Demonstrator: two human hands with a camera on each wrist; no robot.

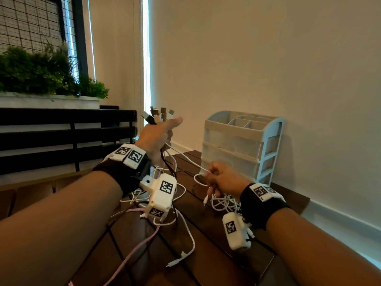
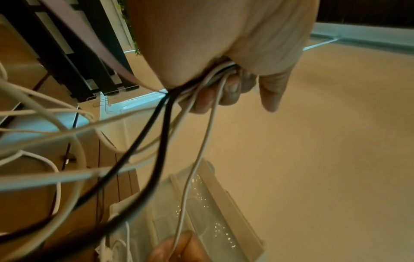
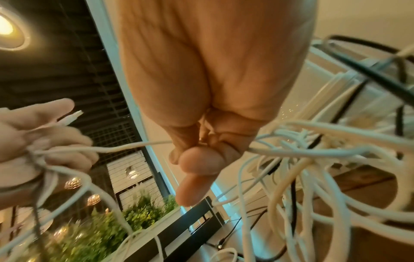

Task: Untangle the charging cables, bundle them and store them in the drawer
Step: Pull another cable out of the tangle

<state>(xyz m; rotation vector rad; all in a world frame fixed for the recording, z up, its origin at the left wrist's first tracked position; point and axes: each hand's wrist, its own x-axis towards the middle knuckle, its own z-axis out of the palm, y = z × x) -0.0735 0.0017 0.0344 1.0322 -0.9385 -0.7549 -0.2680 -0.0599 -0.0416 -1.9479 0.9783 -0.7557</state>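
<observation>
My left hand (image 1: 165, 129) is raised above the table and grips a bunch of charging cables just below their USB plugs (image 1: 159, 114), which stick up out of the fist. Black cables (image 2: 156, 141) and white ones hang from that hand (image 2: 224, 88). One white cable (image 1: 185, 156) runs taut from it down to my right hand (image 1: 210, 176), which pinches it between thumb and fingers (image 3: 197, 157). A tangle of white cables (image 1: 224, 201) lies on the table under the right hand. The small plastic drawer unit (image 1: 241, 145) stands behind, its drawers closed.
A pink cable (image 1: 140, 244) trails toward the near table edge across the dark wooden table (image 1: 216, 254). A black slatted bench (image 1: 61, 131) and a planter with greenery (image 1: 41, 73) are at the left. The wall is close behind the drawer unit.
</observation>
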